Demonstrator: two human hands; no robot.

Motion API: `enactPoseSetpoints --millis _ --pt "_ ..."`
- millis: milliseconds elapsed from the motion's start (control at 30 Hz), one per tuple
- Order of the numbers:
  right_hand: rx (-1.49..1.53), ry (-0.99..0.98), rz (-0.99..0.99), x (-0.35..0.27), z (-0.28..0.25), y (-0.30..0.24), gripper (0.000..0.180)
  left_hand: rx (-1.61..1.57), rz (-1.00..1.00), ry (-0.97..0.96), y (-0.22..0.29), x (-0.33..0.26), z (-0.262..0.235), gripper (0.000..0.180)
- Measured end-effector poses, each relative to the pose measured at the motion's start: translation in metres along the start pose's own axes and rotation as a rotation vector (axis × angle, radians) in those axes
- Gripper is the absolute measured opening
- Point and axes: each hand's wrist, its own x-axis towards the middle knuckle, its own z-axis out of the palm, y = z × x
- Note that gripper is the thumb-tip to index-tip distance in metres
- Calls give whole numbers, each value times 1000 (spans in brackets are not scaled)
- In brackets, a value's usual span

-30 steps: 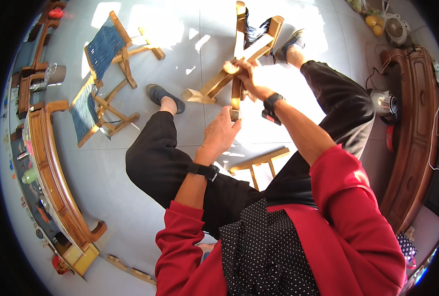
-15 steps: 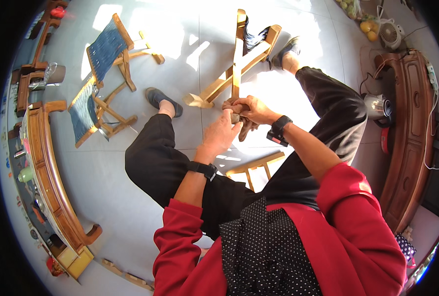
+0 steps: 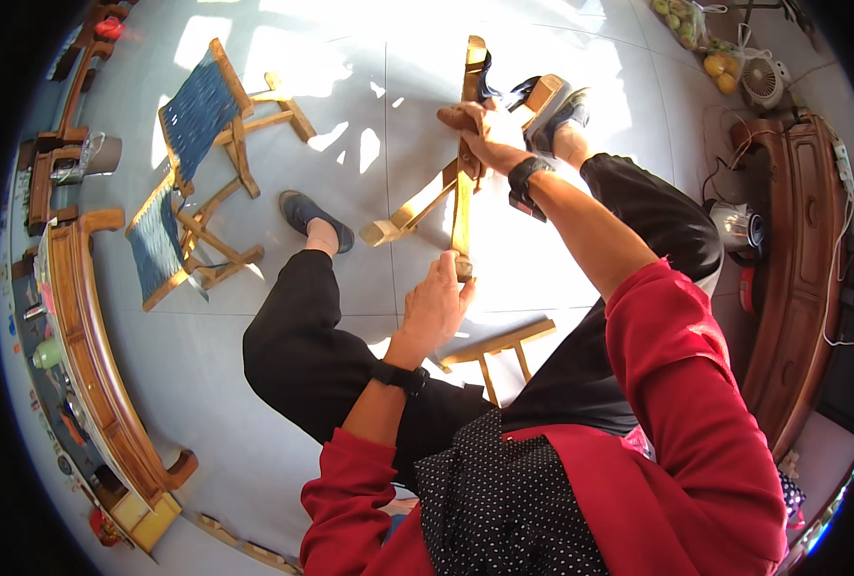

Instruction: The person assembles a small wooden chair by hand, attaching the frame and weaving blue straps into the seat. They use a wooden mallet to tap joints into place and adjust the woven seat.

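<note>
Higher up the bar than half a second ago, the right hand [image 3: 497, 134] has travelled from beside the left hand [image 3: 431, 307] to near the place where the stool's legs cross. It is closed around what looks like a brown cloth [image 3: 454, 117], pressed to the wood; its exact grip is partly hidden. Down near the person's knees, the left hand pinches the near end of one leg of a wooden folding stool [image 3: 462, 216], which stands tilted between the person's feet, its dark blue seat [image 3: 518, 94] slack at the far side. Only that near end seems firmly held, so a hard push from the right hand could swing the far end sideways or make the crossed legs scissor, and fingers near the crossing might be nipped. Loose folds of cloth could also catch there. If the left hand slipped, the leg might drop toward the small wooden frame [image 3: 504, 344] lying closer to the body, or knock the right shoe [image 3: 566, 115] just beside the seat. Two other blue-seated stools [image 3: 201, 110] stand on the floor to the left, apart from the work, and seem unlikely to be struck.
</note>
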Motion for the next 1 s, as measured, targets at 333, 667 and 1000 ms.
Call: enactPoseSetpoints --millis 333,667,1000 --pt "-41 52 111 73 -2 22 38 -34 -71 9 4 4 -1 45" --pt "374 29 -48 -33 10 3 33 -68 -76 37 2 7 -4 43" --pt "-1 0 129 40 -13 14 33 -8 -95 -6 8 8 -7 41"
